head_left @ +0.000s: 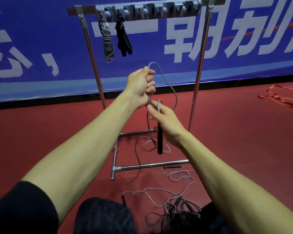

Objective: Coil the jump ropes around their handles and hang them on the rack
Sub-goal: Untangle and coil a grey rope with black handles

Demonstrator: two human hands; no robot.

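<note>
Centre frame, the left hand [142, 85] was fisted tight around the grey rope [148, 100]. The right hand [167, 124] pinched a loop of it, black handle [159, 142] dangling below. Upper left, two coiled ropes [123, 39] hung on the rack [142, 13].

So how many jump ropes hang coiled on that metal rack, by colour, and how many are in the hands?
Grey coiled jump rope, hung: 1
Black coiled jump rope, hung: 1
Grey black-handled jump rope, held by left hand and right hand: 1
Total: 3, leaving out the uncountable floor tangle.
</note>
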